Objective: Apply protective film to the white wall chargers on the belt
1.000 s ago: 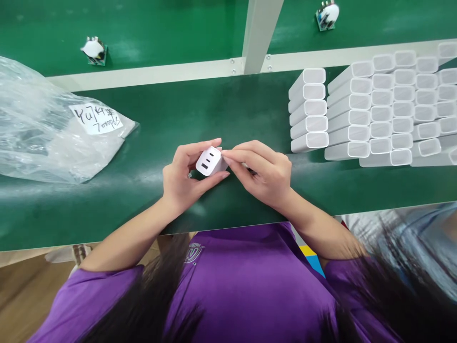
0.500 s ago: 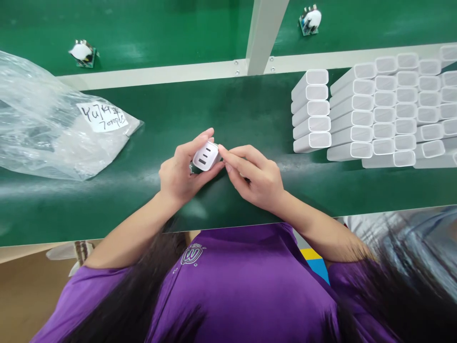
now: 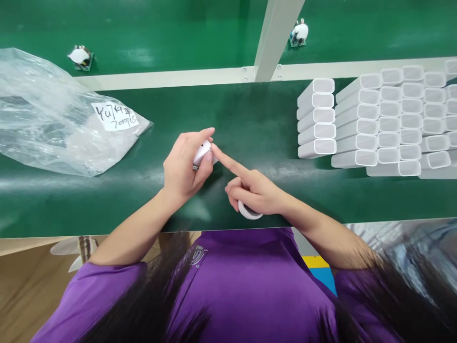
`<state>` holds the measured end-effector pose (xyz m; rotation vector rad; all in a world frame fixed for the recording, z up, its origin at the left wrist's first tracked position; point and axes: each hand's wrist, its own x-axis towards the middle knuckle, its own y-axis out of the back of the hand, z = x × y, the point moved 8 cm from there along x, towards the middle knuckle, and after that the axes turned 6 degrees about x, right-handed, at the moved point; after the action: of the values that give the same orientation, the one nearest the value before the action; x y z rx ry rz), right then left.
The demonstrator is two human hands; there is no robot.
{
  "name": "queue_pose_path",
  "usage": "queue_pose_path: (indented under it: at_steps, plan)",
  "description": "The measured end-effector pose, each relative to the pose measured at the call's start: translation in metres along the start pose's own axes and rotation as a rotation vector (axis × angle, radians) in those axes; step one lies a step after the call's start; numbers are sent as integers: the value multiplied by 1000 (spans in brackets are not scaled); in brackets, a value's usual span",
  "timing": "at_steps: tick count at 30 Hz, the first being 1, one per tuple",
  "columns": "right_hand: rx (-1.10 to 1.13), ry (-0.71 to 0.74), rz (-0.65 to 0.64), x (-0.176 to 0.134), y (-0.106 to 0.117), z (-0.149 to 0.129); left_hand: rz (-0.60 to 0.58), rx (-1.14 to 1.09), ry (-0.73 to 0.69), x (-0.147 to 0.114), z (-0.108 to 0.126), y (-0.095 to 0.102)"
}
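The table [image 3: 235,112] had a smooth dark green top with a band of glare along its length. At its left lay a clear plastic bag [image 3: 39,138], creased, with a handwritten white label [image 3: 114,116] on its surface. At the right stood a single line of five white cases [image 3: 323,116], and just beside it a larger block of similar white cases [image 3: 390,124], set in close rows and cut off by the view's edge. A pale rail [image 3: 160,78] bordered the far side. Beyond it, a second green surface [image 3: 185,28] carried two small circuit boards [image 3: 81,57], well apart.
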<state>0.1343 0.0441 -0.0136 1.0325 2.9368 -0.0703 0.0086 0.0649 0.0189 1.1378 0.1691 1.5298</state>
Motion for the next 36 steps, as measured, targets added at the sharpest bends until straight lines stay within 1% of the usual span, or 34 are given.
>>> queue_pose_path:
  at_steps: [3, 7, 11, 14, 16, 17, 19, 22, 23, 24, 27, 28, 29, 30, 31, 33, 34, 35, 36]
  plan:
    - [88, -30, -55, 0, 0, 2, 8, 6, -15, 1, 2, 3]
    - [131, -60, -95, -1, 0, 5, -15, 25, -23, 3, 4, 4]
    - [91, -78, -109, -2, 2, 4, -32, 10, -66, 6, 6, 5]
    - [29, -74, -90, -2, 5, 3, -45, 24, -105, 7, 6, 4]
    - [4, -63, -75, -2, 7, 2, -55, 23, -105, 7, 5, 3]
    - [2, -57, -65, -2, 8, 2, -68, 15, -79, 7, 2, 1]
    - [16, -56, -48, -3, 10, 0, -107, -28, 24, 6, -6, -2]
    - [116, -80, -17, -2, 13, -2, -171, -208, 194, 2, -17, -8]
    - [176, -92, 33, -2, 17, -2, -193, -304, 243, 1, -19, -12]
    - [249, -98, 125, -1, 25, -1, -214, -405, 293, -1, -20, -15]
    - [471, -80, 548, -6, 62, 6, -255, -649, 443, -4, -23, -25]
    - [528, -79, 662, -8, 71, 10, -262, -694, 482, -5, -24, -27]
    - [576, -93, 726, -10, 76, 15, -272, -719, 512, -6, -24, -29]
    - [614, -125, 732, -9, 77, 19, -284, -731, 531, -7, -24, -31]
    - [643, -164, 687, -6, 73, 23, -298, -733, 538, -8, -23, -32]
    - [663, -213, 521, 1, 59, 25, -333, -701, 521, -8, -21, -34]
    - [648, -202, 438, 3, 50, 23, -350, -664, 499, -8, -19, -34]
    - [609, -169, 386, 4, 44, 20, -365, -612, 471, -8, -18, -34]
    - [544, -118, 375, 3, 40, 16, -376, -546, 440, -7, -16, -33]
